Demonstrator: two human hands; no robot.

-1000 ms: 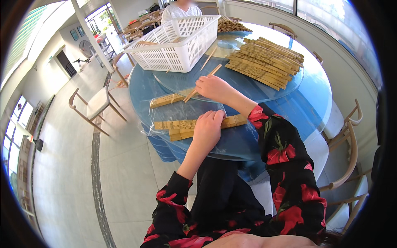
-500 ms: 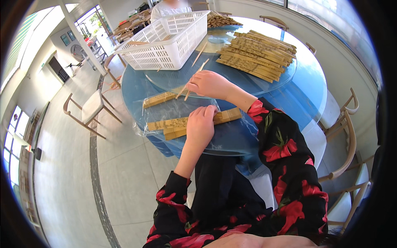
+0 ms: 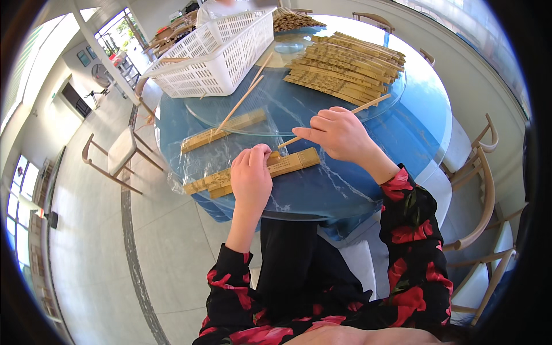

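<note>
My left hand (image 3: 251, 175) is closed on a few overlapping yellow-brown paper chopstick sleeves (image 3: 298, 162) with dark print, near the table's front edge. In my right hand (image 3: 340, 135) a thin wooden chopstick (image 3: 372, 104) is pinched. It slants down to the left, its lower tip close to the sleeves by my left fingers. I cannot tell whether that tip is inside a sleeve. Beyond my left hand, another sleeve (image 3: 198, 141) lies beside crinkled clear plastic film (image 3: 174, 181). Two loose chopsticks (image 3: 234, 108) lie across the table, one resting over that sleeve.
A white slotted plastic basket (image 3: 215, 72) stands at the back left. A wide stack of similar sleeves (image 3: 345, 66) lies on the glass turntable (image 3: 276, 118), with a brown pile (image 3: 293, 22) behind. Wooden chairs (image 3: 127, 150) surround the round blue table (image 3: 339, 192). A person (image 3: 221, 10) is across.
My right hand has moved right and nearer, away from the loose chopsticks, with one chopstick now in it. My left hand keeps hold of the sleeves, and the view has shifted slightly.
</note>
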